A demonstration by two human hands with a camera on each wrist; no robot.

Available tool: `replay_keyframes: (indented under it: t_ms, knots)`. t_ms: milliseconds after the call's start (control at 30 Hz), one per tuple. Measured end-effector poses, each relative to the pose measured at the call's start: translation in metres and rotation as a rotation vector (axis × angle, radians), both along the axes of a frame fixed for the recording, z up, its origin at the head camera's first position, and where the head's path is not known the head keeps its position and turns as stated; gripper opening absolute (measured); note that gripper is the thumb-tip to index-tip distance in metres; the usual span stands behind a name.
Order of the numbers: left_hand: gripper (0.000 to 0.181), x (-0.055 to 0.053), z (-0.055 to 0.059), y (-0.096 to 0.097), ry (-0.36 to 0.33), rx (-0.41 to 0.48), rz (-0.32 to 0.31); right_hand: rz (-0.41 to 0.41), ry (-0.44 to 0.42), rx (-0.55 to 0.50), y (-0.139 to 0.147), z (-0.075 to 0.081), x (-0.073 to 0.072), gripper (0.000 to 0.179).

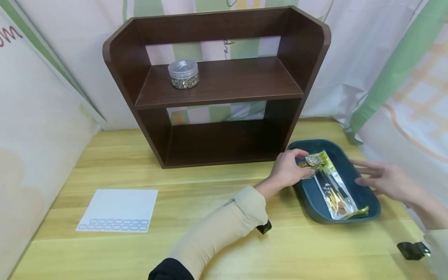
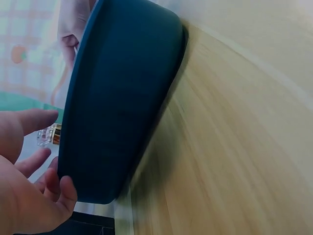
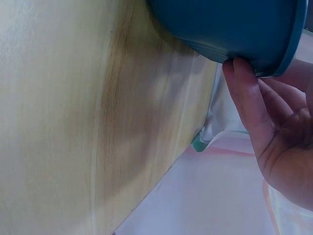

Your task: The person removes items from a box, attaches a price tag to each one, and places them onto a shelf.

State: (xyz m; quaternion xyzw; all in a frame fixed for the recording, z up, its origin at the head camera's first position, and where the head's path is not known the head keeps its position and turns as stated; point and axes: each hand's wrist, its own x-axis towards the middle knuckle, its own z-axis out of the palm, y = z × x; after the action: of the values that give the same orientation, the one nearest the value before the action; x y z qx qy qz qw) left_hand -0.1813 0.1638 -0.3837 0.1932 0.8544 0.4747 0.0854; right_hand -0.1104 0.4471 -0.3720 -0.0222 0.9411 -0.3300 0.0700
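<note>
My left hand (image 1: 287, 168) is at the left rim of a dark blue plastic basin (image 1: 306, 200). Its thumb and index finger stand apart on either side of a small clear glass bottle (image 2: 45, 135) with a gold-coloured part; the other fingertips touch the rim. My right hand (image 1: 392, 181) reaches to the opposite side, straight fingers (image 3: 244, 90) touching the outer wall just below the rim. Inside the basin lies a clear packet (image 1: 336, 190) with yellow-green ends, holding several slim dark and gold-coloured tools.
Behind stands a dark brown two-tier shelf (image 1: 224, 83), its front corner close to the basin. A clear lidded jar (image 1: 183, 74) of small metallic pieces sits on its upper board. A white sheet (image 1: 117, 210) with printed blue boxes lies on the wooden table (image 1: 196, 194) at left.
</note>
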Motion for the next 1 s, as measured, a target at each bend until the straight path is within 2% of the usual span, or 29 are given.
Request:
replay_keyframes:
  t_ms: [233,333,633,1000]
  knots:
    - [0.043,-0.001,-0.001,0.009,0.051,-0.143,0.049,0.013,0.029,0.015,-0.004,0.001,0.002,0.065]
    - [0.041,-0.003,-0.003,0.011,0.076,-0.174,0.062,0.011,0.043,0.022,-0.005,0.002,0.003,0.063]
    - [0.034,-0.004,-0.013,0.014,0.119,-0.157,0.096,0.021,0.051,0.020,-0.008,0.001,0.004,0.063]
    - [0.035,-0.003,-0.014,0.016,0.158,-0.177,0.112,0.018,0.047,-0.002,-0.006,0.000,0.004,0.062]
